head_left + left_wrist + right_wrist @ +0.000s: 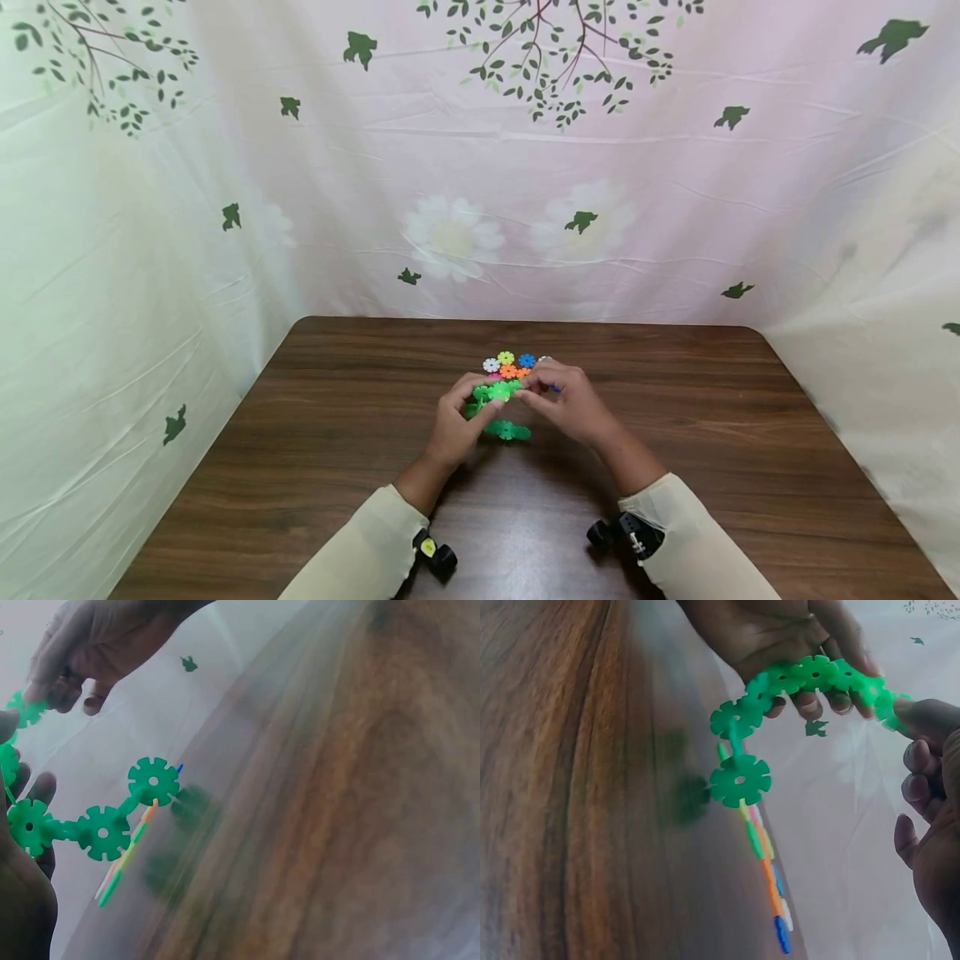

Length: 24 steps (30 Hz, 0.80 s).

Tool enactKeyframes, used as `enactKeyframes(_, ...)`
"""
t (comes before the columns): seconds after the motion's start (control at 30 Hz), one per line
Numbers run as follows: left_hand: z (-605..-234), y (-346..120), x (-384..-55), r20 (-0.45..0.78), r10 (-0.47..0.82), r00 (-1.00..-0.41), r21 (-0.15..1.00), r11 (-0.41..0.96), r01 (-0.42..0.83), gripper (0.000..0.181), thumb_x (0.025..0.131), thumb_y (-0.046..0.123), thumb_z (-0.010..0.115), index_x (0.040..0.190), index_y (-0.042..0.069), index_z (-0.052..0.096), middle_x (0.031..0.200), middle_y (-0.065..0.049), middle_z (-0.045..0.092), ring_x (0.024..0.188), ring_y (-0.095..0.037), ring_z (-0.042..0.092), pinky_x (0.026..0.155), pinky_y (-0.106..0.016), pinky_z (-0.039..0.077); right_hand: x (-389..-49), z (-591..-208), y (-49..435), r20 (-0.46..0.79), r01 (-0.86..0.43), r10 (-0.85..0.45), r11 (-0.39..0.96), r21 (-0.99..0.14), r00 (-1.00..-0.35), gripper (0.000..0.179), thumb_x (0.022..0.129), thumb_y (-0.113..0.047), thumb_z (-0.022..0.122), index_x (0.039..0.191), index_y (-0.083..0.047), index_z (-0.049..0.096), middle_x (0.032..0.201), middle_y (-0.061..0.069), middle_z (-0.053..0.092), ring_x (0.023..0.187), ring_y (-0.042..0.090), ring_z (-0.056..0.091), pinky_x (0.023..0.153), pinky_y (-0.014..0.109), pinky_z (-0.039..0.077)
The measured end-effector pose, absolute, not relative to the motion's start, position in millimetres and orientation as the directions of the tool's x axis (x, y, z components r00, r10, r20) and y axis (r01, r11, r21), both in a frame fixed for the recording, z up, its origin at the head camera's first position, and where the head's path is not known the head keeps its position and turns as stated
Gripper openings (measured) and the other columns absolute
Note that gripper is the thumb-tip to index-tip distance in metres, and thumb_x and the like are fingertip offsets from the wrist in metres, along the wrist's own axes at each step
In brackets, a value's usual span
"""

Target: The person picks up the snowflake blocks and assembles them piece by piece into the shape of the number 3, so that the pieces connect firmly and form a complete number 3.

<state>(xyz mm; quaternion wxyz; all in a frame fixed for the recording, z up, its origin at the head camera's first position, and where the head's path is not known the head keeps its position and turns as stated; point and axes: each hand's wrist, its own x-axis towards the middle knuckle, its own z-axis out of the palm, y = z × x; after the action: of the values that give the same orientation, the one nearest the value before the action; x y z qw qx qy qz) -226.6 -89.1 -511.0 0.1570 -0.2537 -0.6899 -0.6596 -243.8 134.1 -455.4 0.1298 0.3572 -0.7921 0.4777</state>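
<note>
A green chain (pixel 500 391) is held above the table (pixel 315 467), clasped in the left hand (pixel 455 421), with its end disc (pixel 889 712) pinched by the right hand (pixel 567 403), while coloured discs (pixel 508 371) are seen lying just beyond both hands.

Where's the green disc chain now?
In the head view, the green chain is held between the left hand and right hand, nearer the person than the colourful discs.

Wood-grain table (pixel 720 417); pale leaf-printed cloth (pixel 480 158) behind.
</note>
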Motion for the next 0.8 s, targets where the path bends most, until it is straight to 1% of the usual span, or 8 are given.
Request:
enactKeyframes(0.1, -510.6, -91.4, -228.1, 0.553, 0.126, -0.824, 0.83, 0.01, 0.558, 0.03, 0.101, -0.001, 0.072, 0.131, -0.003, 0.073, 0.128, -0.026, 0.07, 0.117, -0.011, 0.066, 0.1, -0.022, 0.056, -245.5, -459.5, 134.6, 0.535, -0.672, -0.428, 0.297, -0.678, -0.729, 0.008, 0.094, -0.003, 0.084, 0.101, -0.006, 0.082, 0.084, 0.0, 0.066, 0.081, 0.022, 0.059, 0.069, 0.04, 0.053)
enactKeyframes(0.17, -510.8, -93.7, -229.5, 0.555, 0.121, -0.823, 0.828, 0.016, 0.56, 0.03, 0.102, -0.001, 0.072, 0.132, -0.003, 0.073, 0.128, -0.026, 0.07, 0.118, -0.011, 0.066, 0.1, -0.021, 0.056, -246.6, -461.8, 135.4, 0.521, -0.659, -0.425, 0.308, -0.686, -0.74, 0.012, 0.094, -0.004, 0.085, 0.105, -0.007, 0.083, 0.087, 0.001, 0.067, 0.083, 0.02, 0.061, 0.072, 0.041, 0.056)
enactKeyframes(0.3, -510.3, -99.0, -231.5, 0.535, 0.114, -0.837, 0.842, 0.01, 0.539, 0.033, 0.104, 0.001, 0.07, 0.135, -0.009, 0.068, 0.127, -0.03, 0.07, 0.113, -0.01, 0.067, 0.097, -0.02, 0.055, -250.4, -468.2, 136.7, 0.483, -0.62, -0.411, 0.329, -0.712, -0.773, 0.015, 0.094, -0.002, 0.084, 0.108, -0.006, 0.082, 0.092, 0.002, 0.07, 0.086, 0.014, 0.062, 0.074, 0.043, 0.057)
enactKeyframes(0.4, -509.6, -101.9, -232.4, 0.495, 0.118, -0.861, 0.867, 0.006, 0.499, 0.037, 0.105, 0.002, 0.068, 0.138, -0.014, 0.063, 0.134, -0.033, 0.068, 0.115, -0.008, 0.067, 0.098, -0.02, 0.054, -254.6, -475.7, 137.6, 0.453, -0.579, -0.378, 0.358, -0.733, -0.807, 0.017, 0.094, 0.0, 0.084, 0.109, -0.007, 0.082, 0.094, 0.005, 0.071, 0.089, 0.013, 0.062, 0.077, 0.043, 0.056)
enactKeyframes(0.53, -510.7, -104.6, -234.2, 0.459, 0.118, -0.881, 0.886, 0.023, 0.464, 0.037, 0.107, 0.004, 0.065, 0.14, -0.011, 0.063, 0.142, -0.03, 0.067, 0.122, -0.004, 0.066, 0.104, -0.021, 0.053, -262.3, -488.3, 137.0, 0.422, -0.535, -0.338, 0.409, -0.739, -0.841, 0.02, 0.094, -0.002, 0.085, 0.114, -0.002, 0.08, 0.101, 0.011, 0.074, 0.093, 0.017, 0.066, 0.084, 0.037, 0.056)
enactKeyframes(0.67, -513.8, -106.3, -236.9, 0.463, 0.094, -0.881, 0.884, 0.026, 0.468, 0.032, 0.107, 0.004, 0.064, 0.137, -0.006, 0.068, 0.123, -0.035, 0.071, 0.106, -0.01, 0.069, 0.095, -0.022, 0.055, -271.4, -499.8, 133.6, 0.415, -0.526, -0.328, 0.45, -0.721, -0.849, 0.025, 0.093, -0.004, 0.086, 0.117, 0.001, 0.079, 0.109, 0.016, 0.076, 0.1, 0.027, 0.07, 0.089, 0.038, 0.058)
enactKeyframes(0.73, -514.8, -107.0, -237.8, 0.462, 0.078, -0.884, 0.886, 0.013, 0.464, 0.03, 0.107, 0.004, 0.064, 0.135, -0.005, 0.069, 0.113, -0.04, 0.068, 0.097, -0.018, 0.07, 0.089, -0.022, 0.056, -275.3, -504.9, 131.9, 0.404, -0.515, -0.321, 0.47, -0.717, -0.856, 0.025, 0.093, -0.003, 0.086, 0.116, 0.001, 0.079, 0.112, 0.015, 0.076, 0.106, 0.03, 0.069, 0.092, 0.043, 0.058)
enactKeyframes(0.8, -515.4, -107.7, -238.0, 0.454, 0.065, -0.888, 0.89, 0.006, 0.456, 0.029, 0.107, 0.004, 0.064, 0.134, -0.005, 0.07, 0.107, -0.044, 0.065, 0.092, -0.023, 0.07, 0.086, -0.022, 0.056, -278.1, -509.0, 130.7, 0.382, -0.491, -0.31, 0.495, -0.717, -0.871, 0.025, 0.093, -0.003, 0.085, 0.117, 0.0, 0.079, 0.115, 0.013, 0.075, 0.111, 0.033, 0.065, 0.096, 0.049, 0.054)
